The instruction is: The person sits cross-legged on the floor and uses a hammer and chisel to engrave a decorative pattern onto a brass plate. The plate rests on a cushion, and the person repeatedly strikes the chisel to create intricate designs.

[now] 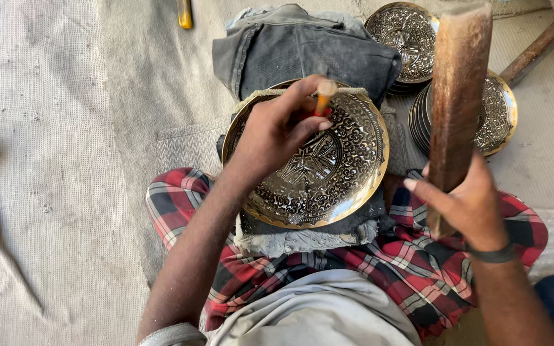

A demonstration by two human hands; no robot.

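A round brass plate (pixel 344 186) with engraved black floral patterns lies on a pad of dark folded cloth (pixel 302 51) over my lap. My left hand (pixel 276 131) is closed on a small chisel (pixel 324 96) with an orange shaft, its tip resting on the plate's upper middle. Raised upright to the right of the plate is a long brown wooden mallet (pixel 456 96), gripped near its lower end by my right hand (pixel 469 205). A dark band circles that wrist.
Two stacks of similar engraved brass plates (pixel 411 38) (pixel 498 115) sit behind, at upper right. A wooden handle (pixel 533 48) lies at the far right corner. Red checked cloth (pixel 418 263) covers my legs. Pale woven matting (pixel 46 160) spreads to the left.
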